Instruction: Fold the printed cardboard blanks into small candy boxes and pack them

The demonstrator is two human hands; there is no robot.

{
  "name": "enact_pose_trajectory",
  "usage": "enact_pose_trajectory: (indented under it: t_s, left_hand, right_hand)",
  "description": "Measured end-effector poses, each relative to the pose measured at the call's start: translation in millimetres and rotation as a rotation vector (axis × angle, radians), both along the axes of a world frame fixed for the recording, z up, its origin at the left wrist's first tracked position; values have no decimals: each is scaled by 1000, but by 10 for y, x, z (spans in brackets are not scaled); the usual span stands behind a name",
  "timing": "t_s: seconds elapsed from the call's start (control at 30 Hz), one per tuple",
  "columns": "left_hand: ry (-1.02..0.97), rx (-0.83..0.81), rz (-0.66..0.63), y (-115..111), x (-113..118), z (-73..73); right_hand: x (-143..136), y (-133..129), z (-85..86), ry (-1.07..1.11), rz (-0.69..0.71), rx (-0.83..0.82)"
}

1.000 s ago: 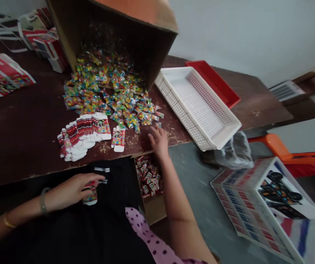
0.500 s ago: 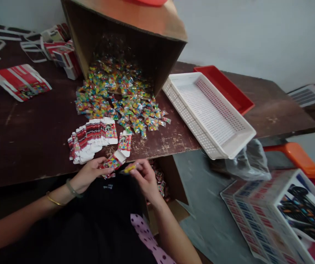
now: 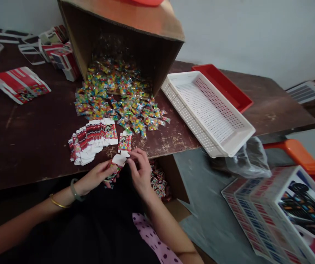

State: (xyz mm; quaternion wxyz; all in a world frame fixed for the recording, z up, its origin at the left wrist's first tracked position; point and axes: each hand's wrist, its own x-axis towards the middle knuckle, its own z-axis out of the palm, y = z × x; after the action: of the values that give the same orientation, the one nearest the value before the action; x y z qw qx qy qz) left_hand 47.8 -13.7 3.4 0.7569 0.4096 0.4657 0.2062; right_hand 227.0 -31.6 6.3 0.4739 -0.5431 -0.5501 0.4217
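My left hand [image 3: 100,173] is closed on a small red printed box [image 3: 116,167] with its white flap raised, just beyond the table's front edge. My right hand [image 3: 140,169] is at the box's open end, thumb and fingers bent near the flap; no candy packet shows in it, and whether it grips the flap is unclear. Another small box [image 3: 125,142] lies on the table just above. To its left is a fanned row of flattened boxes [image 3: 91,138]. Clear packets of colourful candy [image 3: 124,99] spill from a cardboard carton [image 3: 171,49] lying on its side.
A white perforated basket [image 3: 183,110] overlaps a red tray [image 3: 229,86] at the right. Below the table's edge, an open carton [image 3: 176,179] holds many small packs. A patterned crate [image 3: 256,209] and orange chair [image 3: 300,156] stand at lower right. Red-white cartons [image 3: 22,84] lie left.
My right hand has moved left to the box's open end, and the yellow candy packet it held is no longer visible. My left hand has tilted the box more upright.
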Motion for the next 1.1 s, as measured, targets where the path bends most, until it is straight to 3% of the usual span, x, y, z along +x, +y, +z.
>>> enact_pose_trajectory:
  t_s: [0.03, 0.1, 0.17, 0.23, 0.4, 0.53, 0.63, 0.77, 0.83, 0.9, 1.0, 1.1]
  left_hand:
    - [-19, -26, 13, 5, 3, 7]
    - [-43, -60, 15, 21, 6, 22]
    - [-20, -24, -20, 46, 1, 32]
    - [33, 41, -48, 79, -10, 32]
    - [53, 25, 10, 162, -26, 8]
    - [-119, 56, -6, 192, -46, 6]
    - [-175, 62, -57, 164, -58, 17]
    - [-184, -103, -61, 46, 26, 41]
    - [-205, -150, -105, 0, 93, 47]
    - [-186, -92, -126, 7, 128, 46]
    - [-50, 70, -42, 113, 80, 41]
    - [51, 92, 126, 230, -45, 52]
  right_hand:
    - [-24, -7, -51, 169, -19, -124]
    - [-53, 8, -142, 448, 83, -372]
    - [-59, 48, -180, 555, 213, -493]
    - [-47, 88, -149, 453, 264, -420]
    - [14, 127, 69, 46, 372, -16]
    - [42, 165, 152, 31, 252, 11]
    - [41, 151, 114, -34, 268, 69]
    - [109, -10, 21, -198, 283, 198]
    - [253, -82, 29, -210, 256, 150]
    - [457, -80, 77, -254, 308, 43]
    - [684, 91, 101, -470, 371, -7]
    - [645, 341, -87, -658, 414, 143]
